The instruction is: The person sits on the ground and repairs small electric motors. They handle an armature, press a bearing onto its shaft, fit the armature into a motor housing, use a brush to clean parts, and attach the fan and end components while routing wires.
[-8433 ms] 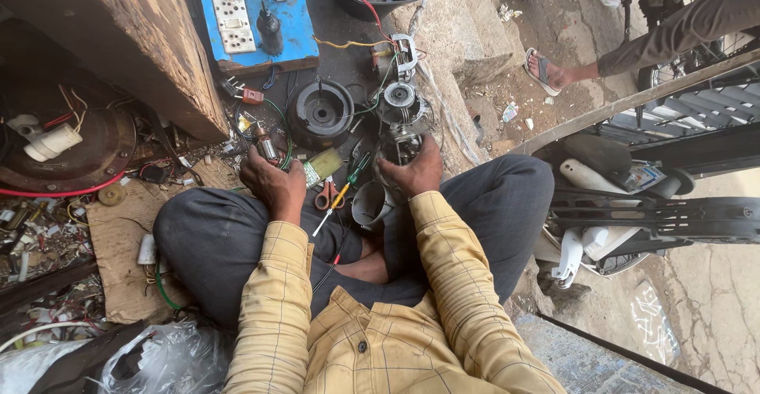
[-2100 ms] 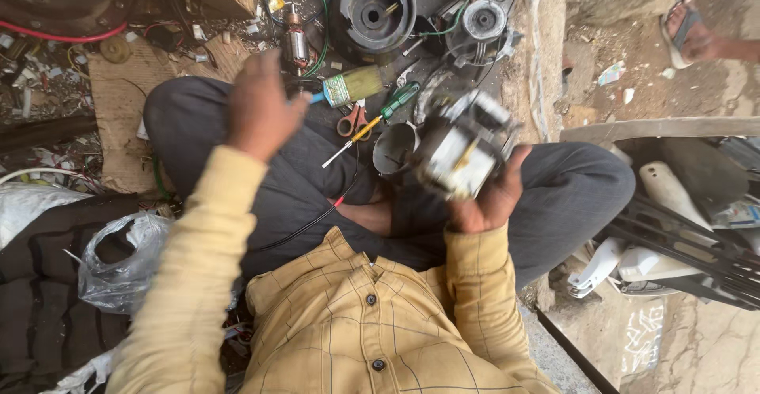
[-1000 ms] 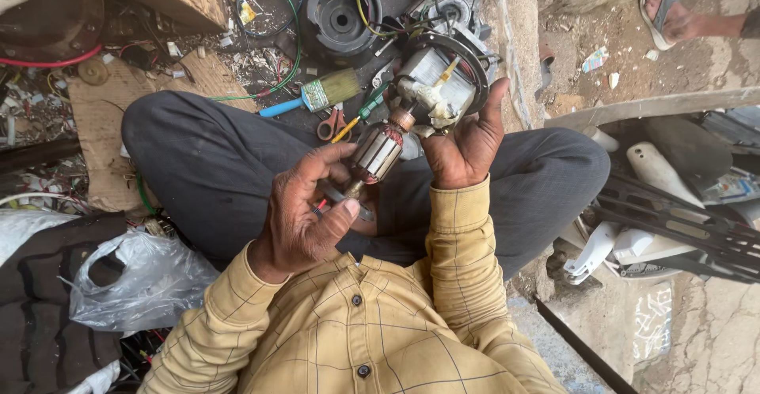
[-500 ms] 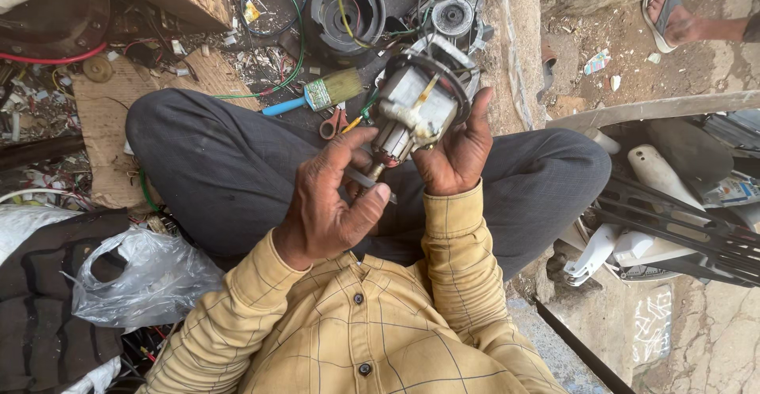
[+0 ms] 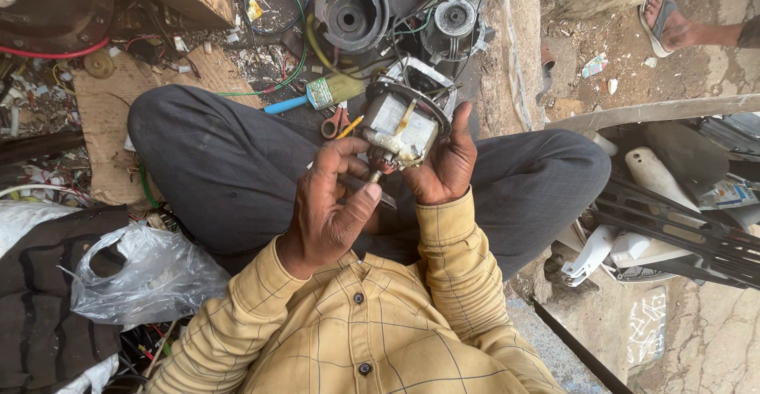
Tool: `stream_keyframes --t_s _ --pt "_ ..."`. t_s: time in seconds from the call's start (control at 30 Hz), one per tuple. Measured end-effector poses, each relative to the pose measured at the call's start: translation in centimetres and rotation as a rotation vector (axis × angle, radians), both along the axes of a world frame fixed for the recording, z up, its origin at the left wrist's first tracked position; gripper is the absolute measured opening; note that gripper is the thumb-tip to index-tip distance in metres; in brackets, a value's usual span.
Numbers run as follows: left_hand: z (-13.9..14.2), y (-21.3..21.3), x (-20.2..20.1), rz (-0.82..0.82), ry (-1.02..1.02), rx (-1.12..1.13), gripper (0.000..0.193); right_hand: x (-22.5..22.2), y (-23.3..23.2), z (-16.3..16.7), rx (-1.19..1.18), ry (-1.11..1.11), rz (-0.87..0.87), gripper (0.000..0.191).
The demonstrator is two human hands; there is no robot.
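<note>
Two bare hands work a small electric motor [image 5: 402, 127] above the lap, the right hand [image 5: 443, 164] cupping its casing, the left hand [image 5: 332, 204] pinching its shaft end, where loose wires could snag or the motor could slip onto cluttered ground.

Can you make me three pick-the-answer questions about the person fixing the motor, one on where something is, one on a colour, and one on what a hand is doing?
1. Where does the paintbrush lie?
A. on the ground past the person's knee
B. in the plastic bag
C. on the wooden board

2. What colour is the shirt?
A. red
B. yellow with thin check lines
C. plain white

3. What is the right hand doing?
A. resting on the ground
B. holding the brush
C. holding up the motor

Answers: 1 A, it lies among the wires beyond the dark trousers. 2 B, the sleeves and front show it. 3 C, its palm cups the motor while the left hand pinches the shaft end.
</note>
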State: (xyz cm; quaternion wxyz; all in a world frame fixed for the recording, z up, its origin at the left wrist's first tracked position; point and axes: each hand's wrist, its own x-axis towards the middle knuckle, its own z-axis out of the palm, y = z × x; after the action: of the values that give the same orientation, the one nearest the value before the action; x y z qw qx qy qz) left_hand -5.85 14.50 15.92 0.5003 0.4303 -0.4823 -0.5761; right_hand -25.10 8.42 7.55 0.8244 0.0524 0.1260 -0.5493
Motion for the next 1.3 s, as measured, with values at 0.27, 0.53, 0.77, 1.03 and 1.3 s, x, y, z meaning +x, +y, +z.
stream_keyframes --t_s 0.27,0.53,0.77,1.03,1.3 --pt "-0.5 2.4 -0.1 -0.007 -0.151 -0.084 0.055 -0.2 1.4 -0.6 -0.012 0.023 0.02 0.068" --pt "1.5 5.9 4.4 -0.385 -0.358 -0.036 0.088 -1.7 8.1 -0.8 0.038 0.06 0.223 0.077" --pt "4.9 -1.3 7.6 -0.447 -0.733 -0.439 0.083 -1.8 10.4 -2.1 0.117 0.081 0.309 0.084" --pt "8.4 -9.4 5.3 -0.728 -0.977 -0.666 0.03 -2.5 8.9 -0.9 -0.005 0.149 0.286 0.067" --pt "6.4 -8.6 5.3 -0.696 -1.194 -0.976 0.02 -2.4 8.6 -1.8 0.014 0.133 0.313 0.066"
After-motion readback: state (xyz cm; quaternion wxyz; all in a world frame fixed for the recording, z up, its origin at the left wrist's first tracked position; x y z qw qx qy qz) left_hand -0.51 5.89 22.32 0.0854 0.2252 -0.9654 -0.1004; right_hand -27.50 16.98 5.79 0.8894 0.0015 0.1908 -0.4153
